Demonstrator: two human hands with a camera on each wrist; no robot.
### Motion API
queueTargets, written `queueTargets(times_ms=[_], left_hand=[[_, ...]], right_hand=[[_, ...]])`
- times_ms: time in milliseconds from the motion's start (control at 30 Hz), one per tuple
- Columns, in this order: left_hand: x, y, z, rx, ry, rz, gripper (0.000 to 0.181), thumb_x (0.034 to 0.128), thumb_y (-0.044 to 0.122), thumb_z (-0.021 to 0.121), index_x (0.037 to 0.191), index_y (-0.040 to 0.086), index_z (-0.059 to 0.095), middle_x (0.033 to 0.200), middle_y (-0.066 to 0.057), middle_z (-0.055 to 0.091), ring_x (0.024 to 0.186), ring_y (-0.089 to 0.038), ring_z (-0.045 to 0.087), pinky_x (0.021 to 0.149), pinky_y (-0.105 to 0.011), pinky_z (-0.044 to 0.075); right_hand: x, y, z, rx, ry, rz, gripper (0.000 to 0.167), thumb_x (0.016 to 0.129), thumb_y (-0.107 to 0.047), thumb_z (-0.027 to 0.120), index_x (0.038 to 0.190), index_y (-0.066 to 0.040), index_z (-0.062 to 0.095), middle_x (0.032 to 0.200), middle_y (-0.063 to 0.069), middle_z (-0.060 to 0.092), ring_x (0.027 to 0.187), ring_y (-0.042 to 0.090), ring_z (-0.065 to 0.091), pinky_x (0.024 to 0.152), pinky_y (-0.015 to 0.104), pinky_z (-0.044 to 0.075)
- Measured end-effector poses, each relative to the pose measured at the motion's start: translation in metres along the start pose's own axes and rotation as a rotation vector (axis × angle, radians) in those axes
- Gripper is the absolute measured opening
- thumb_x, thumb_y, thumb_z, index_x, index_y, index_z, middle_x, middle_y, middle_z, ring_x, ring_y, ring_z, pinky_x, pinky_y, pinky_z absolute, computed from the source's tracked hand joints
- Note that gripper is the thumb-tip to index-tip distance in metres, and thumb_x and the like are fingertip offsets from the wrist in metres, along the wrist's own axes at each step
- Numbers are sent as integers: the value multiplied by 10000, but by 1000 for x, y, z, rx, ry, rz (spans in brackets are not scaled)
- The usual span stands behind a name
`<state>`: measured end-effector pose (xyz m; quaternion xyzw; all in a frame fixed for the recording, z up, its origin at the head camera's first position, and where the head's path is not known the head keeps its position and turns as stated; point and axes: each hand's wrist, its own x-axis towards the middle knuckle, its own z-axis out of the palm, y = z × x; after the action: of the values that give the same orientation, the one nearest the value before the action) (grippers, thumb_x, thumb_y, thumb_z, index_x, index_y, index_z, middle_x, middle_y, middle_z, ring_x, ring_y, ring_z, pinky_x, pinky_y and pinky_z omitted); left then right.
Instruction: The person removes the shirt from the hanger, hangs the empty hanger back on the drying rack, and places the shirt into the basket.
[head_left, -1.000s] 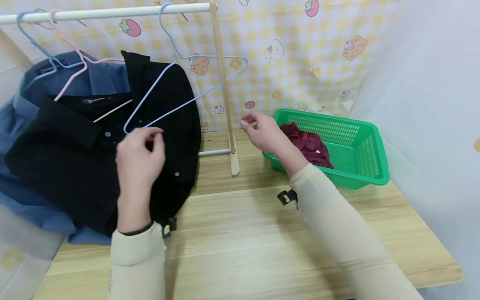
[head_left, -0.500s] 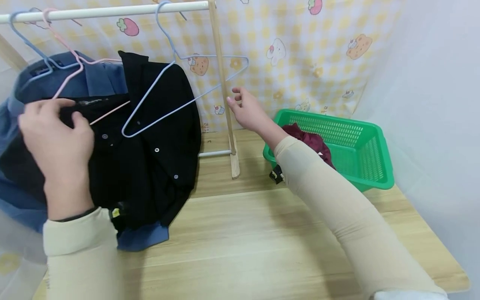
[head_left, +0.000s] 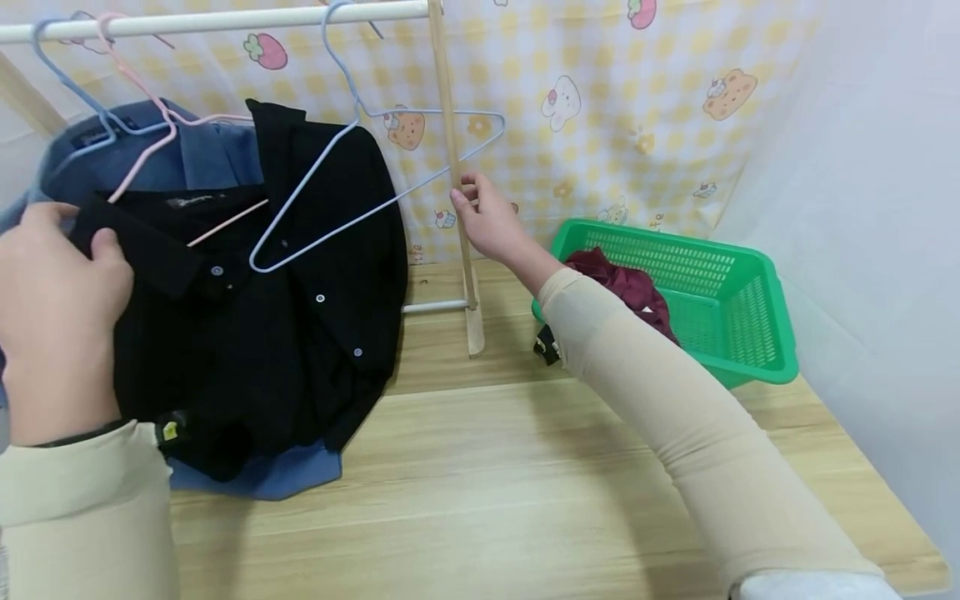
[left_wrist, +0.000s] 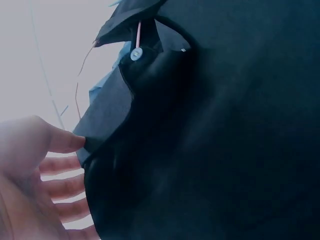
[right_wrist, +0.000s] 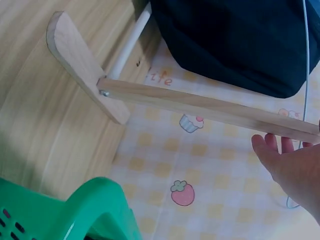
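Note:
A black button-up shirt hangs on a pink hanger at the left of the rack. My left hand holds its shoulder edge. In the left wrist view, the thumb lies on the collar and the other fingertips pass behind the cloth. My right hand touches the rack's wooden post, with fingertips along its right side and nothing held. A bare blue hanger hangs from the rail between the black shirt and the post.
Behind the black shirt hangs a blue shirt on another blue hanger. To the right, a green basket holds a maroon garment. The rack's white rail runs along the top, its foot on the wooden table.
My left hand has moved left from the bare blue hanger to the black shirt's shoulder. My right hand has moved up and left, from beside the basket to the post.

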<state>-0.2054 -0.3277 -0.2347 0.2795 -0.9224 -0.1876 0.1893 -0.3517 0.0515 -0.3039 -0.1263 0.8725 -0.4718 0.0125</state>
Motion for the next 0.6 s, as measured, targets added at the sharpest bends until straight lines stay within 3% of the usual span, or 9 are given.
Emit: queueTargets(times_ms=[133, 200, 333, 400, 600], left_hand=[[1, -6, 3, -12, -6, -13, 689, 1117, 422, 236, 1681, 27, 231, 1720, -271, 289, 1582, -487, 321, 1242, -663, 326], [1, -7, 4, -13, -8, -17, 688, 1119, 422, 242, 1674, 15, 250, 1715, -271, 303, 1574, -489, 338, 1242, -660, 329], [4, -7, 5, -26, -13, -30, 679, 1119, 417, 242, 1659, 7, 289, 1688, -289, 347, 1528, -506, 400, 1213, -670, 368], [5, -7, 5, -50, -11, -35, 675, 1121, 411, 241, 1657, 4, 289, 1686, -290, 351, 1515, -506, 420, 1208, -663, 380], [2, -4, 6, -136, -7, -56, 659, 1121, 393, 258, 1667, 24, 271, 1711, -254, 324, 1553, -458, 395, 1247, -621, 355]], right_hand=[[4, 5, 4, 28, 51, -12, 504, 1160, -399, 353, 1601, -157, 356, 1537, 58, 546, 1434, 228, 549, 1275, 460, 334], [6, 10, 7, 45, 79, -30, 464, 1161, -375, 354, 1560, -141, 381, 1507, 68, 561, 1381, 227, 583, 1244, 436, 379], [12, 16, 15, 75, 133, -81, 384, 1159, -313, 369, 1473, -97, 418, 1419, 107, 602, 1199, 223, 644, 1054, 332, 531], [14, 18, 18, 74, 147, -98, 366, 1158, -302, 367, 1449, -88, 425, 1387, 117, 614, 1131, 222, 648, 982, 311, 550], [17, 20, 24, 25, 184, -111, 370, 1156, -317, 360, 1426, -78, 443, 1342, 128, 635, 1085, 227, 639, 970, 334, 547]])
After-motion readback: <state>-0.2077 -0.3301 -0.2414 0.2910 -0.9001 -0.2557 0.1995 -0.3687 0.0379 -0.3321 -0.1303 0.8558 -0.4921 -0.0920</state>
